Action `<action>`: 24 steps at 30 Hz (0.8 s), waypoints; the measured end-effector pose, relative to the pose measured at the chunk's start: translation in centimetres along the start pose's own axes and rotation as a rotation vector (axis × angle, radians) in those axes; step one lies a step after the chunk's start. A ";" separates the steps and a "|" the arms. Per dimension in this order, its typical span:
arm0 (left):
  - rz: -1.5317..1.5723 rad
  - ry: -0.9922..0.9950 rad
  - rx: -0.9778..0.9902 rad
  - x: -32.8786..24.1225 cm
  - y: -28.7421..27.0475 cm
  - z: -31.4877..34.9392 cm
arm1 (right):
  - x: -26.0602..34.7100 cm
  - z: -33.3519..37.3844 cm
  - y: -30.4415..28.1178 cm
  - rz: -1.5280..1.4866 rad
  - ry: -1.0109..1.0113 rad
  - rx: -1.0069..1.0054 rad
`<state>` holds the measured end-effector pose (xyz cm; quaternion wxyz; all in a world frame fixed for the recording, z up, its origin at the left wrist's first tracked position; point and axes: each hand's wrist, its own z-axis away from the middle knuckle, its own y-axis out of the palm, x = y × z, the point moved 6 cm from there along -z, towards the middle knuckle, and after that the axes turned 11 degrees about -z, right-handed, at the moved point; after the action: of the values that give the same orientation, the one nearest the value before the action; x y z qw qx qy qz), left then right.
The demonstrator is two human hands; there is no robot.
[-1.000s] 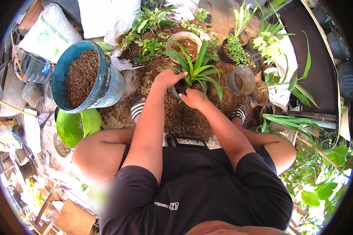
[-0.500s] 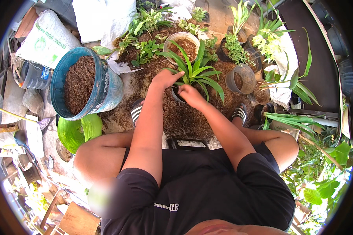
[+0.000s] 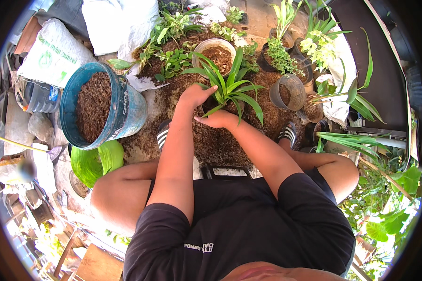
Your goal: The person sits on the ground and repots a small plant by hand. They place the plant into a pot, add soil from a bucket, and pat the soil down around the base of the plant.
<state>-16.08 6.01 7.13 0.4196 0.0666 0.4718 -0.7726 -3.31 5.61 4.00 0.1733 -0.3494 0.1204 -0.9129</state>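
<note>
A green plant with long strap-shaped leaves (image 3: 227,86) stands in a small dark pot (image 3: 237,107) on the soil between my feet. My left hand (image 3: 195,96) is closed at the plant's left side, its thumb laid against the leaf bases; its other fingers are partly hidden. At the near side of the pot, my right hand (image 3: 216,119) is open, fingers stretched to the left, low over the loose soil. Leaves hide part of the pot. Just beyond the plant stands a pale round pot (image 3: 196,60) with brown potting mix inside.
To the left, a blue bucket (image 3: 135,105) of brown mix leans beside a green rounded object (image 3: 86,164). White sacks (image 3: 56,51) lie behind it. Several dark and clear pots (image 3: 280,96) with plants line the right. Loose leafy seedlings (image 3: 176,63) lie at the far left of the soil.
My right hand has dropped from the plant's base to the pot's near side, its fingers straightening leftward. My left hand stays at the plant, which has shifted slightly.
</note>
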 end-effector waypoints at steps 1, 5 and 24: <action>0.030 0.028 0.002 -0.7 -0.3 0.3 | -1.1 -0.9 -0.1 0.023 -0.019 -0.053; 0.073 0.048 -0.028 0.2 -0.1 -0.1 | -0.9 -0.4 -0.9 -0.035 -0.022 -0.335; 0.035 0.027 -0.032 0.0 -0.1 -0.9 | -2.2 0.7 0.2 -0.536 -0.079 -0.682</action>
<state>-16.40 6.73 6.78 0.4278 0.0788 0.4885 -0.7564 -1.30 6.21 3.13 -0.1906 -0.4402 0.3136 -0.8195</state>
